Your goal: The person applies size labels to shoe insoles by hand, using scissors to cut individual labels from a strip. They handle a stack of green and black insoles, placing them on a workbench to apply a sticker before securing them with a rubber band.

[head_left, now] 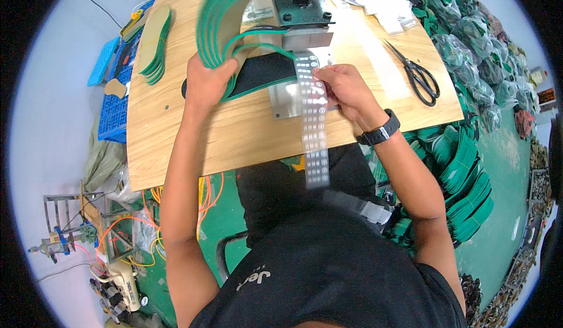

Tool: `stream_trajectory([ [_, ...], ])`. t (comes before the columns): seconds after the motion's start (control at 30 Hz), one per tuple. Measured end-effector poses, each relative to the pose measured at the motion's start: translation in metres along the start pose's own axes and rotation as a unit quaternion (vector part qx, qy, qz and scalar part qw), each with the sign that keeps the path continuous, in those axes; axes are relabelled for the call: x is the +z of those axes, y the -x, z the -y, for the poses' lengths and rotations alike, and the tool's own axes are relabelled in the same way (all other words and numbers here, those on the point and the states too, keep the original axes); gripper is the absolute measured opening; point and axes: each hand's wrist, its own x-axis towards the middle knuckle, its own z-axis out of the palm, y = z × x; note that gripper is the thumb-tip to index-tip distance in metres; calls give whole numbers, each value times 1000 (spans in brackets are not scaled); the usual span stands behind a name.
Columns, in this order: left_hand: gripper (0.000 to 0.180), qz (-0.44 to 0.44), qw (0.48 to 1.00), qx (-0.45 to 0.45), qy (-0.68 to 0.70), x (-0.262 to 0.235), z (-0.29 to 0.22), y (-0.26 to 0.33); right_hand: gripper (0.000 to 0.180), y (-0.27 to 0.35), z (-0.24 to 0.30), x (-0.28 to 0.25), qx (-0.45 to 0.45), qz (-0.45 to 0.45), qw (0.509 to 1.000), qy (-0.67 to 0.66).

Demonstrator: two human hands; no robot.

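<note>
My left hand (212, 81) is closed around a fanned bunch of insoles (224, 20), tan on the faces with green edges; the upper end is blurred. Some of the bunch bends over toward the press, and a dark-faced insole (267, 71) lies below it, its right end reaching a metal plate (284, 104). Between the thumb and fingers of my right hand (347, 91) is a clear strip of white printed labels (314, 125). The strip's upper end lies over the insole tips, and its lower end hangs past the table's front edge.
A black metal press (301, 8) stands at the far middle of the wooden table (234, 140). Black-handled scissors (419, 78) lie to the right, another insole stack (156, 46) to the left. A blue basket (112, 117) adjoins the left edge; green insole piles (463, 181) sit right.
</note>
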Motion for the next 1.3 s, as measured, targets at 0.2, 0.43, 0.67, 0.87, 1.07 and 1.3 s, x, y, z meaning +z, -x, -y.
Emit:
stream_trajectory([
  [0.2,15,-44,998,-17,30,-11,22,-1,23,-5,2,7,31,-8,996,87],
  [0.43,12,-26,999,-27,-30,-10,17,-2,24,-14,0,5,47,-11,994,102],
  [0.67,16,-37,998,-37,-40,-3,11,3,24,-11,4,11,56,-19,994,89],
  [0.87,50,66,984,-52,-155,2,10,4,27,-7,5,11,30,-28,993,113],
  [1.07,67,165,932,50,-318,12,4,-4,25,0,3,14,7,-10,994,112],
  [1.3,36,140,946,4,-293,10,3,0,20,14,-6,-19,-30,-82,996,-23],
])
